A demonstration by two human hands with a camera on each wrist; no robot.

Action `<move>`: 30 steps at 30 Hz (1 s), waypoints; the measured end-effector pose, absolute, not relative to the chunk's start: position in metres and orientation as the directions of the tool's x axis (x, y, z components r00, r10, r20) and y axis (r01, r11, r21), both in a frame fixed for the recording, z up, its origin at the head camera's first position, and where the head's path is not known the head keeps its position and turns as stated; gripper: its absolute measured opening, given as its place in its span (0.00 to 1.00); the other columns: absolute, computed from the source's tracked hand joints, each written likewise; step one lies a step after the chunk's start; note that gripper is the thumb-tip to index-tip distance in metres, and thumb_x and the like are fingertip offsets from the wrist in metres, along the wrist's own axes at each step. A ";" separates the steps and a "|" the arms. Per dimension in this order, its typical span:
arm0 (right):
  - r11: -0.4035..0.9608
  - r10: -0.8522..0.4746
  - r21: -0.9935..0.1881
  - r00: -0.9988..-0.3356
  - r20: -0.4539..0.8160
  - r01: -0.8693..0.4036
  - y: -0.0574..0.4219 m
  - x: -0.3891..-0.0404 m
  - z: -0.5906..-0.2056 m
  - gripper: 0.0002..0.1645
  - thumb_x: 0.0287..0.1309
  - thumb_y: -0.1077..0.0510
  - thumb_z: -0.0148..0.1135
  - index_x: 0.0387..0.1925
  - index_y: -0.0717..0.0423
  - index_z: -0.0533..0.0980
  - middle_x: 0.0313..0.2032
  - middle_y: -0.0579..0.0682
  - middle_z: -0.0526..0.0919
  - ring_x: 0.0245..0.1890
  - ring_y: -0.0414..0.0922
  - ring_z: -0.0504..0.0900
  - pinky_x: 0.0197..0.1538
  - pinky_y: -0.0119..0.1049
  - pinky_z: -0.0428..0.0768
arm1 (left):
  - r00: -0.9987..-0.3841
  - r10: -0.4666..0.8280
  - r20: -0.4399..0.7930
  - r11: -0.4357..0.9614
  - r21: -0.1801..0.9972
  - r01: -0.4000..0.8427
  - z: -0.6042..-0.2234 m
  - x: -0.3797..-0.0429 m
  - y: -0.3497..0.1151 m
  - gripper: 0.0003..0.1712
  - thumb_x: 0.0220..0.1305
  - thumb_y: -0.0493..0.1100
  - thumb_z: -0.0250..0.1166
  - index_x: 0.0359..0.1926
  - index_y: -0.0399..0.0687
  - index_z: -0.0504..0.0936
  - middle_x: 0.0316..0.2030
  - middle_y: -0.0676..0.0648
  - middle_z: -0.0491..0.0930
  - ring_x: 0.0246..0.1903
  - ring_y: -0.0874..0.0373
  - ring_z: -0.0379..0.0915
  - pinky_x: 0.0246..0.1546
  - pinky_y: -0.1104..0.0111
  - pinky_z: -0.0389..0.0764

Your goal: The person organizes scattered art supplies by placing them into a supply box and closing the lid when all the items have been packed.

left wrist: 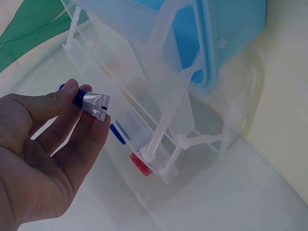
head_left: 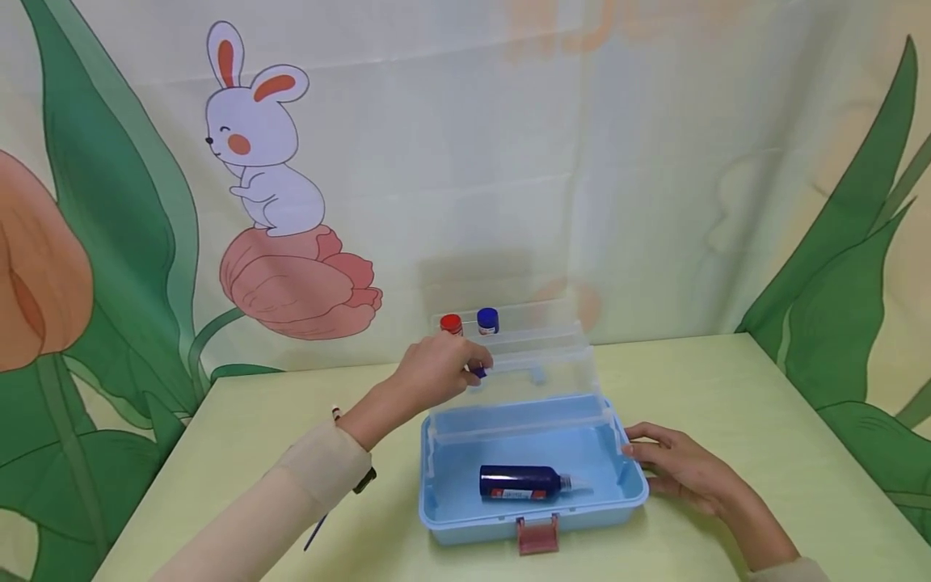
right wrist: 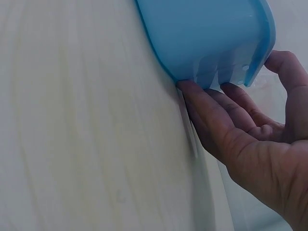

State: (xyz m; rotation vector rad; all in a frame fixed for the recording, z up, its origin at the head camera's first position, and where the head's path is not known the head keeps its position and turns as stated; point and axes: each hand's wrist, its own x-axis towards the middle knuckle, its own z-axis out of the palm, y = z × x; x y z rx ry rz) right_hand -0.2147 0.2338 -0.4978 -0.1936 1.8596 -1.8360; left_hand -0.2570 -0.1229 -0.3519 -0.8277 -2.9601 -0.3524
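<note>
In the head view my left hand [head_left: 436,368] is raised over the rear of a light blue storage box [head_left: 465,529]. Between thumb and fingers it pinches a small paint tube [left wrist: 91,102], blue with a silver crimped end. Clear fold-out trays [head_left: 524,347] rise at the back of the box, holding a red-lidded jar [head_left: 451,323] and a blue-lidded jar [head_left: 487,320]. A dark blue paint bottle [head_left: 518,482] with a clear nozzle lies in the base. My right hand [head_left: 687,469] holds the box's right side, thumb at the rim and fingers against the outer wall.
A thin brush [head_left: 315,532] lies on the table left of the box, partly hidden by the left sleeve. The box's pink latch [head_left: 538,535] hangs down in front. A printed cloth backdrop [head_left: 655,202] stands behind the pale green table [head_left: 698,380].
</note>
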 end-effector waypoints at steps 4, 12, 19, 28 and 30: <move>0.071 -0.455 -0.966 -0.854 -0.253 0.249 0.235 -0.215 -0.497 0.29 0.71 0.52 0.61 0.64 0.66 0.68 0.59 0.59 0.76 0.55 0.51 0.80 0.54 0.47 0.83 | -0.859 0.504 0.094 0.832 0.214 0.512 -0.352 -0.258 -0.122 0.13 0.62 0.36 0.73 0.48 0.48 0.90 0.38 0.49 0.89 0.41 0.54 0.85 0.27 0.66 0.83; 0.064 -0.458 -0.969 -0.856 -0.242 0.239 0.235 -0.214 -0.497 0.27 0.71 0.53 0.61 0.63 0.65 0.69 0.59 0.59 0.76 0.55 0.51 0.80 0.54 0.47 0.83 | -0.863 0.499 0.082 0.833 0.232 0.503 -0.347 -0.259 -0.120 0.14 0.60 0.37 0.74 0.48 0.49 0.90 0.40 0.49 0.89 0.43 0.54 0.85 0.31 0.64 0.85; 0.080 -0.447 -0.966 -0.857 -0.257 0.248 0.233 -0.215 -0.496 0.28 0.71 0.52 0.61 0.64 0.65 0.69 0.60 0.60 0.75 0.56 0.51 0.80 0.55 0.47 0.83 | -0.860 0.510 -0.013 0.830 0.269 0.488 -0.347 -0.261 -0.119 0.13 0.59 0.37 0.75 0.46 0.47 0.90 0.38 0.50 0.88 0.41 0.57 0.85 0.37 0.62 0.86; 0.082 -0.444 -0.963 -0.856 -0.265 0.256 0.232 -0.215 -0.495 0.30 0.71 0.52 0.61 0.64 0.67 0.68 0.59 0.60 0.76 0.55 0.51 0.81 0.54 0.47 0.83 | -0.831 0.538 -0.139 0.833 0.240 0.499 -0.354 -0.265 -0.111 0.12 0.59 0.36 0.75 0.45 0.48 0.90 0.38 0.51 0.88 0.41 0.57 0.84 0.39 0.63 0.86; 0.082 -0.446 -0.963 -0.854 -0.266 0.258 0.233 -0.215 -0.495 0.29 0.71 0.52 0.61 0.64 0.67 0.68 0.58 0.60 0.76 0.54 0.51 0.81 0.53 0.47 0.84 | -0.827 0.539 -0.158 0.835 0.226 0.501 -0.354 -0.265 -0.109 0.12 0.58 0.36 0.76 0.44 0.50 0.90 0.38 0.52 0.88 0.40 0.58 0.84 0.38 0.64 0.86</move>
